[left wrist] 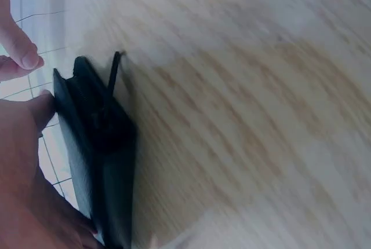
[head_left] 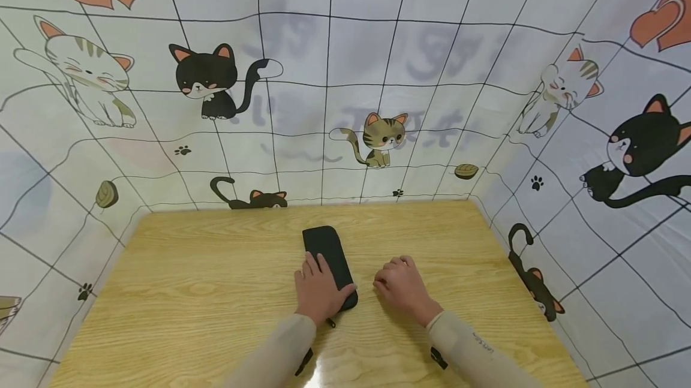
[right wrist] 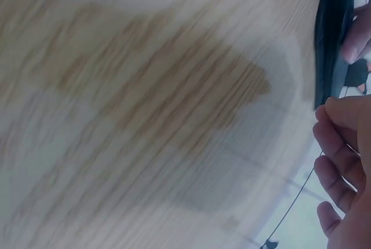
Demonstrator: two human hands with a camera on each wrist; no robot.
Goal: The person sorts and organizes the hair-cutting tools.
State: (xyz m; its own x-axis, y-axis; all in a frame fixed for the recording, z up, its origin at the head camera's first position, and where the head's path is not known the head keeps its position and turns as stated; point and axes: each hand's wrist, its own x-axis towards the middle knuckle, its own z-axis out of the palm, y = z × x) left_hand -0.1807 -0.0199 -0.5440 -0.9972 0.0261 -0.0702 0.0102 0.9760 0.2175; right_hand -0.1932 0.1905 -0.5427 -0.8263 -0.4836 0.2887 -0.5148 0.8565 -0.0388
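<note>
A black zippered case [head_left: 333, 259], long with rounded corners, lies slightly slanted on the wooden table. My left hand [head_left: 317, 289] rests across it with fingers straight and spread, the thumb reaching its right edge. From the case's near end a small zipper pull [head_left: 332, 322] sticks out; in the left wrist view the zipper pull [left wrist: 115, 75] stands beside the end of the case [left wrist: 98, 139]. To the right of the case, apart from it, is my right hand [head_left: 403, 287]. Its fingers are curled, the thumb tip meeting the forefinger [right wrist: 327, 110], with nothing seen between them.
The light wooden table [head_left: 205, 292] reaches back to a cloth wall [head_left: 302, 106] printed with cats and grid lines. Similar cloth stands on the left and right sides. Dark straps [head_left: 438, 358] hang beneath both beige sleeves.
</note>
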